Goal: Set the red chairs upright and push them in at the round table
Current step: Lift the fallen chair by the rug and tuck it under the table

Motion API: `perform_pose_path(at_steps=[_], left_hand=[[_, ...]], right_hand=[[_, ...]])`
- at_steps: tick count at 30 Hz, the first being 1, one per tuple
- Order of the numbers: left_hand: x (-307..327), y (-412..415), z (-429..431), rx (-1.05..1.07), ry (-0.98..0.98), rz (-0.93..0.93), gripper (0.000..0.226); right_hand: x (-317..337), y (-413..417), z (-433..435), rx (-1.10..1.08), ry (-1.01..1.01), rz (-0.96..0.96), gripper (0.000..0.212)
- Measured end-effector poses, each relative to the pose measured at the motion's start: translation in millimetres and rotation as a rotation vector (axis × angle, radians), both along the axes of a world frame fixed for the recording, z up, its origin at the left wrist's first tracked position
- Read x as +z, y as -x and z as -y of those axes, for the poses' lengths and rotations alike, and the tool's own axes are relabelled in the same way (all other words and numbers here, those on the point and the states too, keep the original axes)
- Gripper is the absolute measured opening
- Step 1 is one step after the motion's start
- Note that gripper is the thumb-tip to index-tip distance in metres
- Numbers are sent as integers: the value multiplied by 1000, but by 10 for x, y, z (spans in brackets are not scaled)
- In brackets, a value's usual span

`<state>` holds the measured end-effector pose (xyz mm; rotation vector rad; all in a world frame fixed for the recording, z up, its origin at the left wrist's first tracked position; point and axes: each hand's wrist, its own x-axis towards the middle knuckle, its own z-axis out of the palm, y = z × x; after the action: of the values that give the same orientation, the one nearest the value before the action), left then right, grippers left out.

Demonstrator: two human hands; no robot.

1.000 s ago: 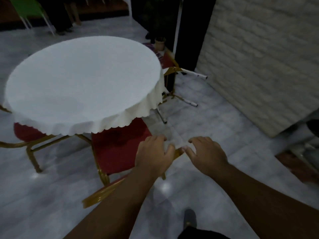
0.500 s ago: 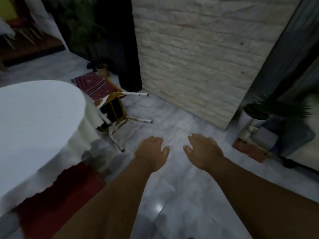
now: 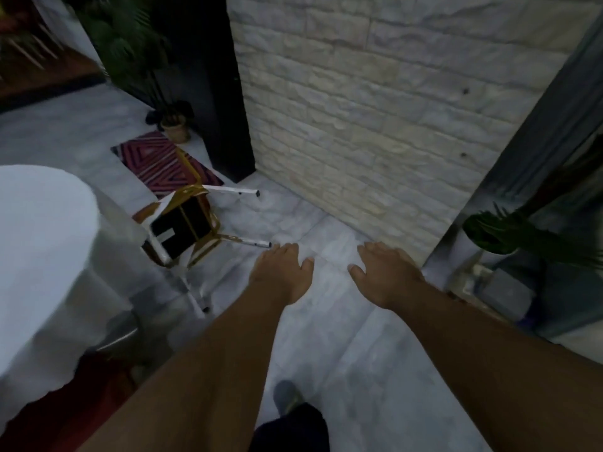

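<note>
Head view: toppled chair (image 3: 186, 228) beside table (image 3: 42, 243) edge; both hands empty.

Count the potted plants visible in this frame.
2: a small potted plant beside the dark pillar, far left; a leafy potted plant at the right edge. Others may be hidden.

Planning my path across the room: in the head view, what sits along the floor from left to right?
Round table → tipped-over chair → left hand → right hand → potted plant.
</note>
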<state>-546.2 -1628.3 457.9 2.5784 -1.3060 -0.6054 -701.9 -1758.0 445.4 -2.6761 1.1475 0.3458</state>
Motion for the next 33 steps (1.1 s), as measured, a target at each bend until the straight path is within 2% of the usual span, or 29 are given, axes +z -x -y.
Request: perform_pose_path(at_steps=[10,17,25,28,33], left_hand=[[-226,-1499,1771,-4,-34,-34,60],[-430,-2305,2873,67,-39,-52,56],[-480,-3119,4031,289,-36,-93,62],[-554,-3508,4305,365,1,-83,62],[-744,-4346,4674,417,-51,-58,67]], right_hand=[[43,-1439,1643,0,-5,-15,63],[-197,-2345,2871,51,-53,-51,65],[-271,-3516,4117,278,-58,-82,64],[-342,-4076,4522,360,-58,-87,64],[-448,-5089,4980,468,-80,-103,64]])
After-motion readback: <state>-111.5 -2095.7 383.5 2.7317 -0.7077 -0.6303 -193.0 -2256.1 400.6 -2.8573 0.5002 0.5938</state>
